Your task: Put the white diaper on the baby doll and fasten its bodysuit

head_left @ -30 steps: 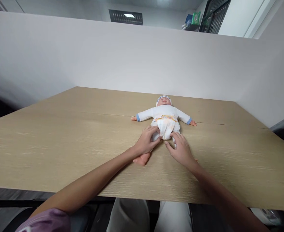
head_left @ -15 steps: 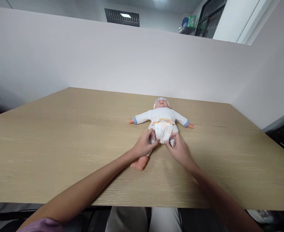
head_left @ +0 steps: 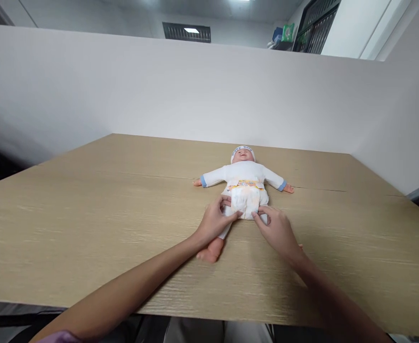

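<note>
A baby doll [head_left: 245, 169] in a white top with blue cuffs and a printed white headband lies on its back, arms spread and head away from me. Around its hips, over white trousers, is a white diaper [head_left: 245, 200] with an orange patterned waistband. My left hand [head_left: 218, 219] is closed at the diaper's lower left edge, thumb near the crotch and fingers by the leg opening. On the opposite edge, my right hand [head_left: 274, 227] pinches the diaper with thumb and fingers. One bare doll foot shows beside my left wrist; my right hand and forearm mostly hide the other leg.
The doll rests on a wide wooden table [head_left: 88, 214] with a seam running across it. A white partition wall [head_left: 195, 90] rises behind the table's far edge. My lap is below the near edge.
The view has shifted slightly, so the doll and table appear a little lower and further right. Both hands stay at the diaper's leg edges, with a small shift of the right fingers.
</note>
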`<state>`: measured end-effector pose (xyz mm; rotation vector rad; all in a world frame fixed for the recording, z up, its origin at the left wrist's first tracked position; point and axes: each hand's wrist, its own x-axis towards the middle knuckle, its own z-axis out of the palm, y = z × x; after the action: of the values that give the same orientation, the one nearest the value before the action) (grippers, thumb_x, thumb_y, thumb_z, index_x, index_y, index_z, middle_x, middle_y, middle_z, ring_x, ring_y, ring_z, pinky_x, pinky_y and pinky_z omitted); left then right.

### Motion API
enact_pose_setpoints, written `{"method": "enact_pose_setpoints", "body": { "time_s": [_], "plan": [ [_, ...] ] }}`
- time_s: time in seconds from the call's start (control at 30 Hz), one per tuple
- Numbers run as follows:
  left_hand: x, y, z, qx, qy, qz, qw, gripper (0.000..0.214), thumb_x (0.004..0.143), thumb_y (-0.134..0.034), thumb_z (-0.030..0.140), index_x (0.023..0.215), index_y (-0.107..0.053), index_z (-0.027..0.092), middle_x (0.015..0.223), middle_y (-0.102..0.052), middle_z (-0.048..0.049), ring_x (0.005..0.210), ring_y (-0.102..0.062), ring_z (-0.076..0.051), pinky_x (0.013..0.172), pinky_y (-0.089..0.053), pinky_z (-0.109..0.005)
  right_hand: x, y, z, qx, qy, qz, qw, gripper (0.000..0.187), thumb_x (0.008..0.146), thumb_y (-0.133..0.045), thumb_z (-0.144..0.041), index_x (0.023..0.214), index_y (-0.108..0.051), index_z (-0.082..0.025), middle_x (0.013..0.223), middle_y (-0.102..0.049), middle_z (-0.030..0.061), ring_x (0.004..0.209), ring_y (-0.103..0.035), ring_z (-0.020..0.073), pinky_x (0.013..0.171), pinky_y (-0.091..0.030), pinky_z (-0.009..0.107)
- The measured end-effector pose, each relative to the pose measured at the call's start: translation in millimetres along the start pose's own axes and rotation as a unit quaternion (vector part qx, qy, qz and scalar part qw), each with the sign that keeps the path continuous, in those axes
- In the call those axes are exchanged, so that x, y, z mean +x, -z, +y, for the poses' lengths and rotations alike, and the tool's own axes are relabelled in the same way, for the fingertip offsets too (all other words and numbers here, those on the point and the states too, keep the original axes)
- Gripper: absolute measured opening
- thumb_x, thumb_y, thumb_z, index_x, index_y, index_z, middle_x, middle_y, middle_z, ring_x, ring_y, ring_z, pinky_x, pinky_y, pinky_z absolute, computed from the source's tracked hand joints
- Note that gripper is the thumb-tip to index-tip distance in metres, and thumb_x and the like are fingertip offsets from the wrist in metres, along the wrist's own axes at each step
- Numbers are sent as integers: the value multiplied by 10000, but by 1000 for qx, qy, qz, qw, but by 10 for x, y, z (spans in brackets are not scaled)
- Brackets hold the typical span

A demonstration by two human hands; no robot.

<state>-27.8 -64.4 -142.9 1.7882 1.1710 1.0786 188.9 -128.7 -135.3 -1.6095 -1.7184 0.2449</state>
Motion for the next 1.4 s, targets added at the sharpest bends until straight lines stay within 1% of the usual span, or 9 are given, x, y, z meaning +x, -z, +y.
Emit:
{"method": "enact_pose_setpoints", "body": {
  "time_s": [0.17, 0.4, 0.57, 0.73, 0.87, 1.07, 1.23, 1.3, 1.4],
  "plan": [
    [22, 39, 40, 25, -10, -47, 999, 384, 870, -806, 539, 1025, -743, 193, 1022, -777, -57, 961, -684, -270, 879, -529, -401, 39, -58, 48, 51, -10, -7, 999, 274, 973, -625, -470, 902, -737, -230, 951, -768, 74, 841, -657, 255, 805, -478, 371],
    [75, 123, 21, -189, 71, -138, 970, 458, 905, -766, 618, 1092, -731, 202, 1118, -776, -83, 1036, -697, -264, 918, -557, -406, 22, -82, 97, 219, -96, -11, 971, 384, 941, -643, -582, 969, -757, -217, 913, -716, 44, 741, -594, 205, 684, -482, 305],
    [111, 190, -27, -202, 77, -140, 966, 466, 894, -783, 634, 1057, -703, 205, 1074, -766, -95, 1019, -699, -271, 893, -576, -423, 4, -90, 85, 205, -110, -33, 972, 397, 944, -645, -603, 1013, -741, -224, 707, -623, -5, 631, -529, 190, 586, -412, 283],
    [163, 219, -52, -222, 86, -164, 957, 574, 854, -795, 688, 1108, -675, 187, 1093, -760, -98, 1050, -695, -267, 932, -566, -405, 12, -32, 20, 117, -85, -14, 989, 376, 959, -642, -580, 973, -757, -222, 687, -672, -2, 578, -548, 177, 584, -409, 277],
    [158, 188, -91, -236, 81, -134, 959, 600, 815, -839, 679, 1074, -679, 162, 1049, -757, -91, 988, -696, -235, 878, -546, -343, -18, 52, -45, 46, -48, 17, 998, 392, 977, -644, -589, 957, -810, -234, 761, -771, 35, 621, -656, 196, 639, -444, 282],
    [157, 147, -111, -148, 36, -78, 985, 587, 804, -831, 666, 1067, -719, 153, 937, -778, -77, 800, -686, -195, 745, -523, -314, -76, 91, -70, -57, 6, 39, 998, 428, 1051, -549, -574, 1004, -816, -243, 783, -791, 61, 651, -687, 234, 657, -416, 319],
    [190, 203, -83, -68, -6, -14, 998, 478, 765, -894, 554, 1005, -763, 162, 938, -785, -64, 816, -667, -202, 764, -503, -324, -48, 118, 13, -23, 52, 75, 996, 384, 1032, -587, -564, 1061, -731, -209, 1005, -788, 95, 923, -716, 274, 820, -482, 358],
    [197, 223, -82, -10, -32, 25, 999, 427, 777, -895, 512, 985, -744, 172, 945, -766, -51, 859, -656, -208, 805, -503, -332, -6, 127, 96, 0, 38, 100, 994, 393, 995, -636, -576, 1104, -692, -203, 1004, -756, 86, 870, -682, 256, 802, -491, 360],
    [220, 267, -97, 88, -66, 81, 991, 296, 938, -740, 459, 1048, -693, 188, 1048, -744, -71, 985, -643, -234, 906, -511, -365, 85, 122, 279, 16, 35, 152, 988, 398, 979, -644, -557, 1148, -653, -196, 1038, -726, 94, 821, -621, 238, 803, -511, 376]
  ]
}}
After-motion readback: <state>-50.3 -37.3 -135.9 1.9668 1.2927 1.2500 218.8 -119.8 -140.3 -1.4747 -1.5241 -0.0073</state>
